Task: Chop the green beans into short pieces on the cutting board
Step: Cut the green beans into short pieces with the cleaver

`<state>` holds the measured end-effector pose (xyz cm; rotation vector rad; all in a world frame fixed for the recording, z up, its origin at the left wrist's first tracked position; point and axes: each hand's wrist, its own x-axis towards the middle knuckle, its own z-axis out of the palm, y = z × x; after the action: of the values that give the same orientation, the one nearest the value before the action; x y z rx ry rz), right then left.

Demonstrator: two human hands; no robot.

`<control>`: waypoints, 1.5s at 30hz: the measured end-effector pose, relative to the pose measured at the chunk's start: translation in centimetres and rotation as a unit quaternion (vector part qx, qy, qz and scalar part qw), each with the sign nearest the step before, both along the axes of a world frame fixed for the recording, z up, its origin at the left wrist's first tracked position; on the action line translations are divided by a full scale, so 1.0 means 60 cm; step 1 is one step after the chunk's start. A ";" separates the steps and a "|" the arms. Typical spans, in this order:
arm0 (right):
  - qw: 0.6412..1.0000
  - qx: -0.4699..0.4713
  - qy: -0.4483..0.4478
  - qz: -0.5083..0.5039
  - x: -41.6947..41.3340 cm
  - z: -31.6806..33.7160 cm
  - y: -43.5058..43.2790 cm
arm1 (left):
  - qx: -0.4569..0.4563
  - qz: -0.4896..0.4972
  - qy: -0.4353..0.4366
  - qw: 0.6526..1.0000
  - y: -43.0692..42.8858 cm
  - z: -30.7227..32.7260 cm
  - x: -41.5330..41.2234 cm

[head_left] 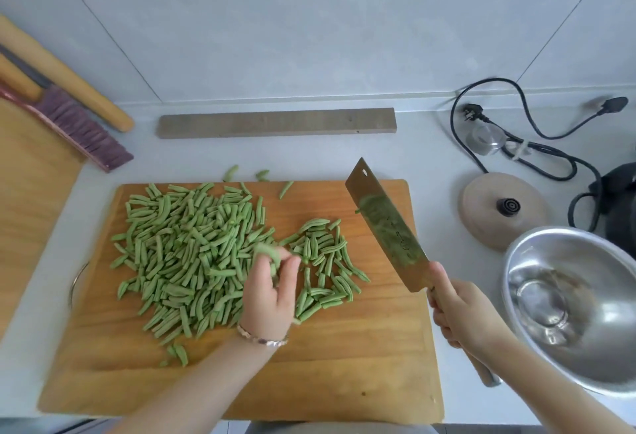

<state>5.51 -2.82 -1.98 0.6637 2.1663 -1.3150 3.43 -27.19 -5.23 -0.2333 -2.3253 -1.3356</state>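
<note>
A wooden cutting board (pixel 344 365) lies on the counter before me. A big heap of short green bean pieces (pixel 186 254) covers its left half, and a smaller heap (pixel 323 261) lies to the right of it. My left hand (pixel 272 292) hovers between the heaps and pinches a few bean pieces (pixel 266 251) in its fingertips. My right hand (pixel 461 313) grips the wooden handle of a cleaver (pixel 389 227), which is lifted above the board's right edge with its tip pointing away; green bits stick to the blade.
An empty steel bowl (pixel 578 306) sits at the right. Behind it are a tan pot lid (pixel 495 210), black power cords (pixel 530 148) and a dark appliance. A wooden slat (pixel 275 123) lies behind the board. A brush (pixel 82 127), rolling pins and another wooden board are at the left.
</note>
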 end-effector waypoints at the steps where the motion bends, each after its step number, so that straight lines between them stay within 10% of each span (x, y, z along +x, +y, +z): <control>1: 1.000 0.005 0.001 0.004 0.005 -0.001 -0.003 | -0.002 -0.009 0.021 1.000 0.000 -0.022 0.013; 15: 0.999 0.034 0.014 0.011 0.033 0.012 -0.020 | -0.111 -0.041 0.133 0.984 -0.035 -0.029 0.054; 26: 0.999 0.045 0.025 0.016 0.045 0.018 -0.025 | -0.090 -0.030 -0.059 0.994 -0.041 -0.096 0.113; 31: 0.998 0.052 0.031 0.014 0.050 0.021 -0.021 | -0.273 -0.092 -0.128 0.949 -0.038 -0.105 0.121; 36: 0.998 0.054 0.030 0.004 0.058 0.018 -0.011 | -0.435 -0.206 -0.290 0.827 0.011 -0.083 0.114; 45: 0.999 0.042 0.012 -0.006 0.081 0.008 0.013 | -0.485 -0.145 -0.289 0.812 0.029 -0.089 0.058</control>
<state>10.38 -2.07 -1.47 0.6975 2.2516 -1.2495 6.93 -25.47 -10.54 -0.5642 -3.4405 -0.1450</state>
